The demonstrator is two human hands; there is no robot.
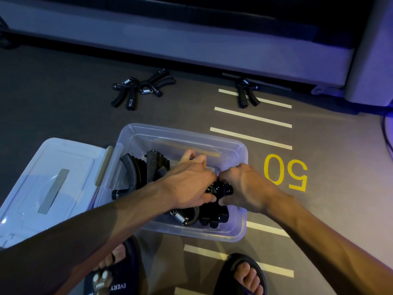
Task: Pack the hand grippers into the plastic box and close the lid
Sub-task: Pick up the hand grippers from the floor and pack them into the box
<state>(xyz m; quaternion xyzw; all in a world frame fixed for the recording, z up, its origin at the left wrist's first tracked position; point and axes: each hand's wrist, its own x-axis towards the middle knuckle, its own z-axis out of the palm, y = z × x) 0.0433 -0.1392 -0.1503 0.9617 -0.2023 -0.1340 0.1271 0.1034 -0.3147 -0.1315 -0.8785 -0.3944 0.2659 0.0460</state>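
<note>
A clear plastic box (240, 150) sits open on the floor in front of me, holding several black hand grippers (138, 171). Both hands are inside it. My left hand (189, 179) and my right hand (242, 186) close together on one black hand gripper (220, 189) above the pile. The box's clear lid (49, 184) lies flat on the floor to the left of the box. Further away, two hand grippers (140, 88) lie tangled on the floor, and a single hand gripper (245, 92) lies to their right.
The dark floor carries white stripes (253, 118) and a yellow "50" (285, 171) right of the box. My feet in black sandals (240, 273) stand just below the box. A long pale base of gym equipment (191, 45) runs across the back.
</note>
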